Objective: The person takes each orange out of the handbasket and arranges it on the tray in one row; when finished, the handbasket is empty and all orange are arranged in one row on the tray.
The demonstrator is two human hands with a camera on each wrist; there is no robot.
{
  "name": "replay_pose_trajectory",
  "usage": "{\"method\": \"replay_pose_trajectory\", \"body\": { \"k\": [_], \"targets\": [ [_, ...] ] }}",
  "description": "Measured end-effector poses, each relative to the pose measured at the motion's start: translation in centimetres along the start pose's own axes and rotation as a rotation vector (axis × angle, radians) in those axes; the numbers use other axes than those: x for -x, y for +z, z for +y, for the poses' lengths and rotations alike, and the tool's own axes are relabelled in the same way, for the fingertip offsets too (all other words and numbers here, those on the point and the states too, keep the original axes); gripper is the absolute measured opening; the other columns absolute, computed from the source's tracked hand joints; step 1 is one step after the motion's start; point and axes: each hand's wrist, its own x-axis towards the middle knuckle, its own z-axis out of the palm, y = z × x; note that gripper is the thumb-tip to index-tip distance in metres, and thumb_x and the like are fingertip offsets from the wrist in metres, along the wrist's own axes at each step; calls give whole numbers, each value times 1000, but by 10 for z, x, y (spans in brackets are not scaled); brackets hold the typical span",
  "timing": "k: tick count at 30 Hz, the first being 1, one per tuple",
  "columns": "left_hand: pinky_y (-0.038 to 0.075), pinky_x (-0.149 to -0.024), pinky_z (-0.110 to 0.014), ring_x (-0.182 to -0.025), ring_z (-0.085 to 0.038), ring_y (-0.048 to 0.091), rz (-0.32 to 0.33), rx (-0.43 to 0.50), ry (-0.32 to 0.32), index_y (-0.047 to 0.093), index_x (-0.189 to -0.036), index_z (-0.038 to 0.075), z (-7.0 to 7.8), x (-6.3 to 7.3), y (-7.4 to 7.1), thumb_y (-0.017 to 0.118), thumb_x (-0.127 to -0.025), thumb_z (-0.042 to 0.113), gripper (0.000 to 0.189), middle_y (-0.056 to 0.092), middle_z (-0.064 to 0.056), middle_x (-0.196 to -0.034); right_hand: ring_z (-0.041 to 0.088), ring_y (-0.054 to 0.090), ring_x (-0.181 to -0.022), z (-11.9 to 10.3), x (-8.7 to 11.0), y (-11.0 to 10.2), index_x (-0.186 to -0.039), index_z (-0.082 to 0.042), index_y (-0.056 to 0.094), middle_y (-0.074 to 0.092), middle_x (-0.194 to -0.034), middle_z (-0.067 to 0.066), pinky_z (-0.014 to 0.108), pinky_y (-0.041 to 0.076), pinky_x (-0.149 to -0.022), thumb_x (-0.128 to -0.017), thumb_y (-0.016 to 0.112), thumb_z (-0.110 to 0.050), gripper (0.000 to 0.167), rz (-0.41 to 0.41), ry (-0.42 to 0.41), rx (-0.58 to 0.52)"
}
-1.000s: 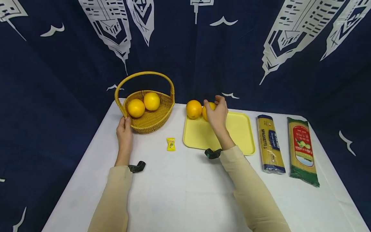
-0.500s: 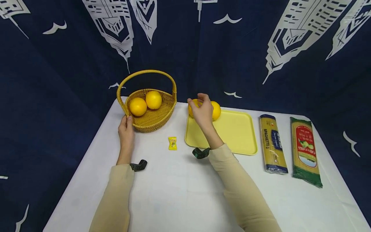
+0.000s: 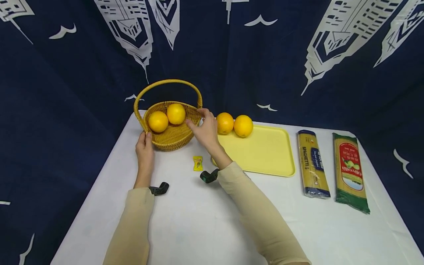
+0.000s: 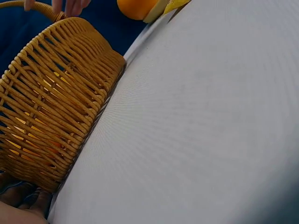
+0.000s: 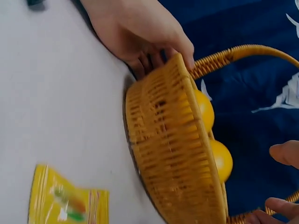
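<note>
A yellow wicker basket [image 3: 175,138] with a tall arched handle stands at the back left, holding an orange [image 3: 158,122] and another orange [image 3: 176,113]. My left hand [image 3: 144,156] grips its left side by the foot of the handle, thumb at the rim and fingers against the outer wall. At the opposite side my right hand [image 3: 207,132] straddles the rim with nothing in it. Its thumb [image 5: 285,153] points over the basket's inside, apart from the wall, while its fingers [image 5: 273,207] are right at the handle's right foot.
Right of the basket lies a yellow tray [image 3: 265,151], with two oranges [image 3: 243,126] at its back left corner. A small yellow candy packet [image 3: 197,163] lies in front of the basket. Farther right are a spaghetti pack [image 3: 311,165] and a green-ended pack [image 3: 351,173].
My right hand has moved left from over the oranges on the tray to the basket's right rim. The left hand keeps its hold, and the oranges stay where they were.
</note>
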Motion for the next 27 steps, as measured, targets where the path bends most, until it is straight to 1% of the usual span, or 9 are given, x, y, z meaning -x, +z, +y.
{"method": "replay_pose_trajectory", "body": {
  "k": [5, 7, 10, 14, 17, 18, 23, 25, 27],
  "targets": [
    [37, -119, -35, -135, -16, 48, 0, -14, -20, 51, -152, 5, -4, 2, 1, 42, -115, 39, 51, 55, -12, -152, 31, 57, -134, -2, -6, 14, -145, 0, 55, 62, -142, 18, 42, 44, -115, -94, 80, -27, 62, -29, 11, 17],
    [37, -119, -35, -135, -15, 48, 2, -15, -22, 50, -152, 6, -4, 2, 2, 42, -115, 39, 51, 55, -11, -152, 32, 56, -135, -3, -10, 19, -146, 1, 54, 61, -145, 19, 41, 43, -116, -94, 80, -24, 63, -47, 12, -2],
    [37, -119, -36, -135, -17, 48, 7, -11, -10, 50, -152, 5, -1, 1, 2, 41, -115, 39, 52, 55, -12, -152, 32, 55, -136, -4, -19, 26, -147, 1, 53, 59, -147, 18, 40, 42, -117, -94, 80, -23, 65, -80, -4, 0],
    [37, -118, -37, -134, -19, 49, 11, -14, -1, 50, -152, 4, -1, -1, 1, 41, -115, 38, 52, 55, -15, -152, 30, 56, -135, -4, -29, 34, -149, -1, 52, 60, -147, 16, 39, 41, -117, -94, 80, -25, 66, -127, -23, 51],
    [37, -118, -37, -133, -18, 49, 12, -16, 2, 51, -151, 3, -2, -2, 1, 42, -115, 37, 51, 56, -15, -151, 29, 56, -134, -4, -35, 39, -149, -2, 51, 60, -145, 16, 39, 43, -115, -94, 81, -26, 66, -149, -5, 70],
    [37, -119, -37, -135, -19, 49, 7, -13, -11, 50, -152, 2, 3, 1, 1, 42, -115, 35, 50, 55, -16, -152, 29, 56, -134, -4, -36, 40, -148, -2, 51, 60, -145, 15, 39, 43, -115, -94, 81, -27, 67, -153, 7, 74],
    [36, -118, -37, -135, -20, 48, 2, 10, -19, 50, -152, 3, 2, 0, 2, 42, -115, 32, 48, 54, -16, -152, 30, 57, -132, -5, -47, 47, -146, -3, 53, 62, -142, 13, 40, 46, -112, -94, 82, -30, 65, -142, 85, 93],
    [37, -115, -37, -133, -21, 49, 5, 6, -5, 51, -151, 4, -2, -3, 1, 42, -115, 34, 48, 56, -16, -150, 31, 57, -131, -6, -51, 51, -146, -4, 52, 63, -141, 12, 39, 48, -111, -94, 82, -31, 65, -139, 111, 108],
    [37, -115, -37, -133, -21, 50, 6, -2, 6, 52, -151, 4, -1, -4, -1, 43, -115, 35, 48, 57, -16, -149, 30, 58, -132, -9, -55, 55, -146, -5, 52, 63, -141, 12, 39, 49, -110, -94, 82, -32, 66, -137, 122, 131]
  ]
}}
